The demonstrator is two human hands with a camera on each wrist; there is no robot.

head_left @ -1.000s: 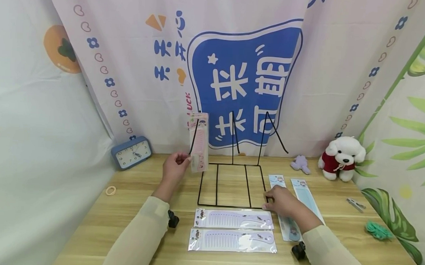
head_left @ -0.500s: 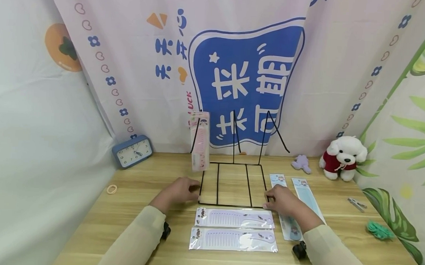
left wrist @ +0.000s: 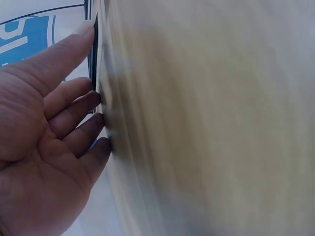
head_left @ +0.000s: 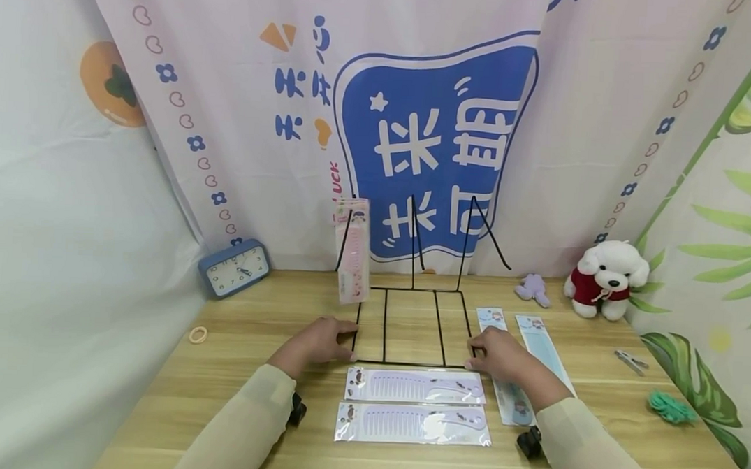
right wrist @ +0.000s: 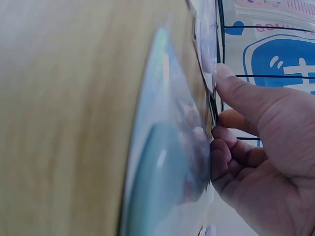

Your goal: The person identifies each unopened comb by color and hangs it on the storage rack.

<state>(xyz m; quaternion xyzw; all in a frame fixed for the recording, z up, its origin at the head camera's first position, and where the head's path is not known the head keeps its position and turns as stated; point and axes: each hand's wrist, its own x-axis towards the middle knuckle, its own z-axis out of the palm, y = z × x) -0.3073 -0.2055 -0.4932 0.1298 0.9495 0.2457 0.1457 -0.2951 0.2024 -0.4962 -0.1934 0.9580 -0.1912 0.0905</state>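
A black wire display rack (head_left: 411, 290) stands on the wooden table, its three hooks rising at the back. On its left hook hang packaged pink combs (head_left: 353, 258). My left hand (head_left: 317, 340) rests at the left side of the rack's base, thumb straight and fingers loosely bent, fingertips right at the wire (left wrist: 94, 59). My right hand (head_left: 499, 353) holds the right side of the base near the front corner, thumb and fingers around the rod. Below the rack lie two packaged lilac combs (head_left: 414, 386). Packaged blue combs (head_left: 540, 347) lie beside and partly under my right hand.
A blue alarm clock (head_left: 233, 268) and a wooden ring (head_left: 198, 335) are on the left. Toward the right are a purple toy (head_left: 532, 290), a white plush dog (head_left: 606, 278), a clip (head_left: 631, 362) and green yarn (head_left: 671, 407). A printed curtain (head_left: 229, 116) hangs behind.
My left hand has left the hanging pink comb pack and come down to the left side of the rack's base. My right hand stays at the right side.
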